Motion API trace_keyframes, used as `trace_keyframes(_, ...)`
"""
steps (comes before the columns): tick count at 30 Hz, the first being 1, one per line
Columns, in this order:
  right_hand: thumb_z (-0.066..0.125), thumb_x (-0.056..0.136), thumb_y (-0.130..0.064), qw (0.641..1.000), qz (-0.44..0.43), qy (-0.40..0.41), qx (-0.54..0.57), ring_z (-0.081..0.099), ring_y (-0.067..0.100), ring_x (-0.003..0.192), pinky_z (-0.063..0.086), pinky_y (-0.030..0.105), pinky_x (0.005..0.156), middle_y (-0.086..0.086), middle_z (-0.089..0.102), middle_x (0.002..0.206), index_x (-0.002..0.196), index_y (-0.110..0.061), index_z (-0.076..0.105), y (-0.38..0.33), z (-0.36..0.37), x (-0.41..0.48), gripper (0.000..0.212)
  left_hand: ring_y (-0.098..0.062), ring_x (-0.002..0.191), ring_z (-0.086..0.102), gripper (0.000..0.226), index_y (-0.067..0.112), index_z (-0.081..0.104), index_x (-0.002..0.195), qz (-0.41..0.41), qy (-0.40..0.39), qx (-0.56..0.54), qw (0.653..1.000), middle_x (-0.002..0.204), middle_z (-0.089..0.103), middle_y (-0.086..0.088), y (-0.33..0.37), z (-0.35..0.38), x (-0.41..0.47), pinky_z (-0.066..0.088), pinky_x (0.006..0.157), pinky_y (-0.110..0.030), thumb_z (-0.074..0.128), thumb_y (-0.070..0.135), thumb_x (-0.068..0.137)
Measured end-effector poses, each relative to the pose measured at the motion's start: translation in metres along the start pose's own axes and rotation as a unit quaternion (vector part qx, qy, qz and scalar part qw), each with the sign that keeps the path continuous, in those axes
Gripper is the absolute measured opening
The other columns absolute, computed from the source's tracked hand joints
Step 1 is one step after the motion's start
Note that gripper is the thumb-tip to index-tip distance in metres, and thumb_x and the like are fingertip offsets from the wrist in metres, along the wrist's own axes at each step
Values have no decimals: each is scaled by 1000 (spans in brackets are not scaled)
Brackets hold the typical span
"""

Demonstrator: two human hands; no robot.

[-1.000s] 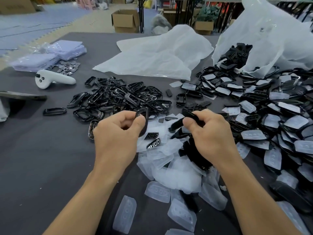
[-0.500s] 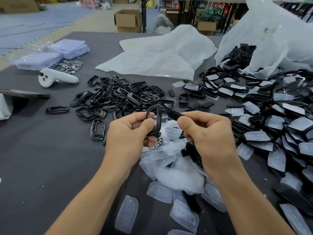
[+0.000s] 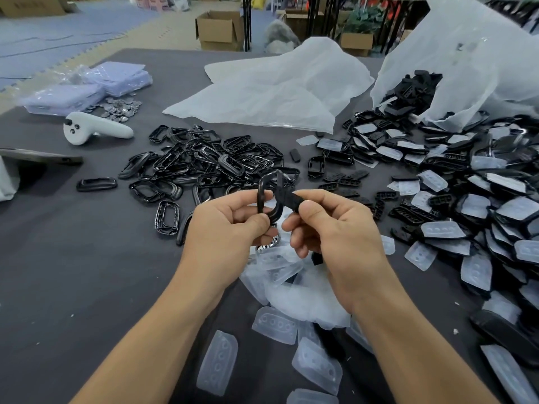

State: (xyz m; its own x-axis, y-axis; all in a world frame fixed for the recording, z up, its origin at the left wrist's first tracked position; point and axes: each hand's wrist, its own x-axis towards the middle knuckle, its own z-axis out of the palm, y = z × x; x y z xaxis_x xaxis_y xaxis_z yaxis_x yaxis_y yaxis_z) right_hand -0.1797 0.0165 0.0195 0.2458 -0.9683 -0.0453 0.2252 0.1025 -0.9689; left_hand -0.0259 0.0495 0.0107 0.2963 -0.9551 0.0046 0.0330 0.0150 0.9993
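My left hand [image 3: 226, 228] pinches a glossy black oval frame [image 3: 267, 196], held upright above the dark table [image 3: 73, 272]. My right hand [image 3: 335, 231] pinches a small flat black insert [image 3: 290, 199] whose tip touches the frame's right side. Both hands hover over a heap of clear rubbery button pads [image 3: 297, 290]. A pile of black frames [image 3: 204, 164] lies behind my hands. To the right spreads a big heap of black parts with clear pads [image 3: 472, 205].
A white handheld controller [image 3: 93, 131] lies at the left, near grey discs [image 3: 121, 107] and lilac packets [image 3: 87, 88]. Flat white plastic bag [image 3: 271, 91] at the back centre; an open bag [image 3: 472, 53] spilling black parts at back right. Cardboard boxes [image 3: 220, 30] stand beyond the table.
Both hands have risen from the pad heap and come together. The left hand turned the frame upright; the right hand brought the black insert up against it.
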Motion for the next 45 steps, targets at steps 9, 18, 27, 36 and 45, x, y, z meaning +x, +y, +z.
trace_keyframes(9, 62, 92, 7, 1000, -11, 4, -25, 56, 18, 50, 44, 25, 45, 14, 71, 69, 91, -12, 68, -4, -5, -1, 20, -19, 71, 77, 37, 15, 75, 107, -5, 2, -24, 1000, 84, 80, -13, 1, 1, -1, 59, 64, -22, 63, -16, 91)
trace_keyframes(18, 61, 88, -7, 992, -65, 72, -84, 72, 23, 70, 55, 30, 58, 7, 74, 76, 68, -21, 67, -6, -7, 1, 24, -19, 68, 76, 31, 18, 77, 100, -9, 27, -18, 999, 81, 79, -11, 2, -4, 1, 60, 63, -23, 68, -10, 91)
trace_keyframes(27, 65, 87, 1, 989, -47, 68, -121, 59, 15, 55, 46, 23, 49, 6, 73, 69, 80, -19, 66, -7, -7, 0, 22, -17, 58, 71, 28, 22, 83, 78, 0, 33, -20, 999, 73, 77, -13, 5, -6, 3, 58, 56, -21, 73, 0, 91)
trace_keyframes(36, 68, 94, -5, 980, -93, 19, -177, 51, 13, 57, 45, 27, 54, 4, 69, 67, 100, -31, 74, -13, -14, -1, 27, -14, 67, 71, 39, 24, 84, 83, 9, 7, 30, 999, 82, 80, -8, 4, -9, 5, 61, 68, -24, 69, -11, 89)
trace_keyframes(45, 82, 80, 2, 975, -112, 15, -193, 69, 7, 65, 52, 17, 62, -3, 76, 73, 83, -23, 75, -10, -10, -1, 26, -12, 65, 63, 40, 25, 85, 88, -17, -19, -24, 999, 81, 79, -2, 5, -10, 5, 55, 63, -19, 68, -11, 88)
